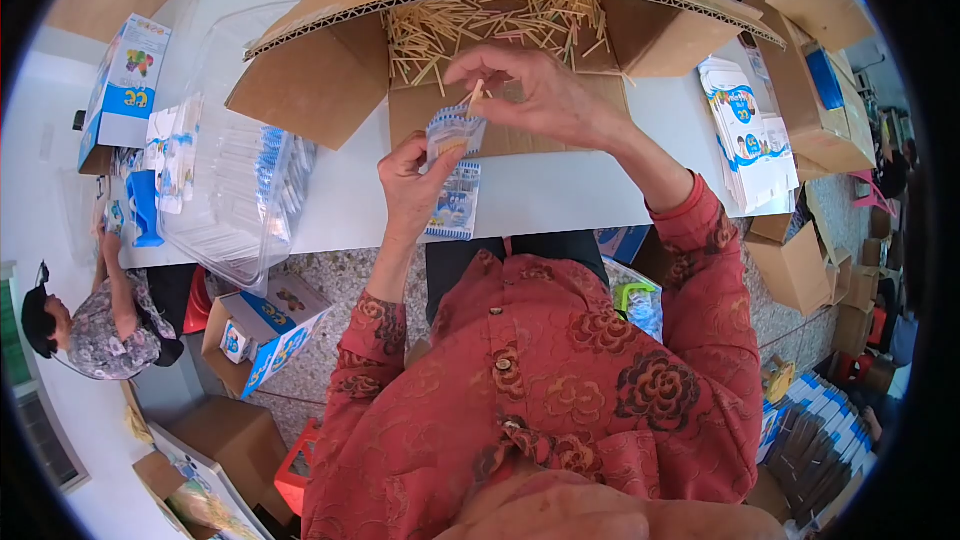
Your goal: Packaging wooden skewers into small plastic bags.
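My left hand (408, 180) is closed on a small clear packet (450, 135) with blue and white print, held upright above the table's front edge. Between the fingertips of my right hand (548, 95) are a few short pale sticks (476, 95), right at the packet's upper end; how far they reach inside cannot be made out. Below my left hand, flat packets (455, 205) of the same print lie on the white table. Just beyond both hands a cardboard box (330, 80) lies with its open side toward me, many loose sticks (450, 35) heaped inside.
A clear plastic tub (215, 230) of packets stands at left, near a printed carton (130, 80). Flat printed cards (748, 135) are stacked at right. Another person (110, 325) works at far left. Cardboard boxes (800, 265) crowd the floor.
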Demonstrator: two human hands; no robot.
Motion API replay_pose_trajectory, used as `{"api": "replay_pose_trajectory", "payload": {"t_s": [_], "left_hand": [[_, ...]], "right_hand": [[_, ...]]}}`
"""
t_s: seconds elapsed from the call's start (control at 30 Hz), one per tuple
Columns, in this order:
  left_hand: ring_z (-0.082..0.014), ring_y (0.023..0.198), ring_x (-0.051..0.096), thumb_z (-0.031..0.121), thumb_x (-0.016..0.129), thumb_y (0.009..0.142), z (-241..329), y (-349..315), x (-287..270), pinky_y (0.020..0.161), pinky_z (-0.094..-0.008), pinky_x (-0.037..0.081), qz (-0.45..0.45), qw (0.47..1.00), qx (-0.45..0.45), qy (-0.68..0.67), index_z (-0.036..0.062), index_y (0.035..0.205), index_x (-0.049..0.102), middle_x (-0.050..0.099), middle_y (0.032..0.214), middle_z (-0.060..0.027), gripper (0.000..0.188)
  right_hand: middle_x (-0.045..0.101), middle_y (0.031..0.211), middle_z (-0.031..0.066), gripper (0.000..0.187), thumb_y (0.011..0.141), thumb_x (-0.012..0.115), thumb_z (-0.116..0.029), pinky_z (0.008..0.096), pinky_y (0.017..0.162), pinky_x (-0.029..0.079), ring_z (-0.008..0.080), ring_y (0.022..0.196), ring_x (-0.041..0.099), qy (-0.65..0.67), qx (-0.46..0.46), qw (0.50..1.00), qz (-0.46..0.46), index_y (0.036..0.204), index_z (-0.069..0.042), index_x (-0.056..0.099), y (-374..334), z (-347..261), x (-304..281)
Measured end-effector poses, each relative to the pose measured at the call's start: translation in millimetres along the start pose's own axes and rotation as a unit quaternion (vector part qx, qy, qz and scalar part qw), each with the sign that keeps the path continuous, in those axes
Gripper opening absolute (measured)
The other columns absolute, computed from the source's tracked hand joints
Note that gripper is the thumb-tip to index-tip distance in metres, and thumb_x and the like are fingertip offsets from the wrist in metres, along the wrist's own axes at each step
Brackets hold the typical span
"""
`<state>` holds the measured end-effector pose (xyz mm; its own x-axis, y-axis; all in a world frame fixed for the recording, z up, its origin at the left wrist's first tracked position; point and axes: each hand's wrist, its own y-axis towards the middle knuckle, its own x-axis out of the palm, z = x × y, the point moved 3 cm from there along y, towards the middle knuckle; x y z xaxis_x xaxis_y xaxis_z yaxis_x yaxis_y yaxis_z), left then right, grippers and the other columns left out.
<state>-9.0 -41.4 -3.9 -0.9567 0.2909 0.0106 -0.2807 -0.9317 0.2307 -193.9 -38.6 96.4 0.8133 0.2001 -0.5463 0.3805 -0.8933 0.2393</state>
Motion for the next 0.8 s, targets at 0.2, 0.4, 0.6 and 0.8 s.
{"api": "replay_pose_trajectory", "payload": {"t_s": [0.2,0.4,0.6,0.8], "left_hand": [[-0.0036,0.063,0.046,0.002,0.073,0.075,1.9,0.1,-1.4,0.056,-0.0188,0.037,0.001,1.0,-0.008,-0.001,-0.0025,0.078,0.064,0.056,0.071,0.0017,0.01],[-0.0031,0.066,0.049,0.001,0.072,0.076,-1.0,-6.0,-0.4,0.059,-0.0183,0.04,-0.003,0.999,-0.023,-0.028,-0.0021,0.084,0.066,0.059,0.075,0.0023,0.011],[-0.0037,0.072,0.054,0.003,0.07,0.08,11.0,-5.5,0.2,0.063,-0.0188,0.045,-0.007,0.995,-0.064,-0.079,-0.0034,0.096,0.066,0.064,0.085,-0.001,0.017],[-0.0036,0.07,0.054,0.003,0.07,0.081,5.2,-5.2,0.5,0.062,-0.0183,0.045,-0.014,0.994,-0.067,-0.083,-0.0039,0.097,0.066,0.064,0.083,-0.0008,0.018]], "right_hand": [[0.062,0.096,0.01,0.031,0.093,0.05,-0.019,0.0316,0.077,0.048,0.0201,0.083,0.06,-0.015,-0.043,0.998,0.035,0.122,-0.011,0.053,-0.9,-7.6,11.3],[0.066,0.095,0.0101,0.029,0.095,0.048,-0.022,0.0307,0.074,0.049,0.0208,0.083,0.063,-0.049,0.089,0.994,-0.039,0.121,-0.011,0.055,2.7,-2.4,19.8],[0.066,0.098,0.0109,0.029,0.095,0.049,-0.026,0.0284,0.077,0.049,0.0189,0.087,0.064,0.03,-0.017,0.997,0.074,0.11,-0.004,0.061,4.3,6.3,13.2],[0.063,0.11,0.0133,0.033,0.095,0.047,-0.028,0.0352,0.085,0.048,0.0295,0.099,0.062,-0.007,0.026,0.999,-0.023,0.114,-0.004,0.059,2.5,10.2,25.5]]}}
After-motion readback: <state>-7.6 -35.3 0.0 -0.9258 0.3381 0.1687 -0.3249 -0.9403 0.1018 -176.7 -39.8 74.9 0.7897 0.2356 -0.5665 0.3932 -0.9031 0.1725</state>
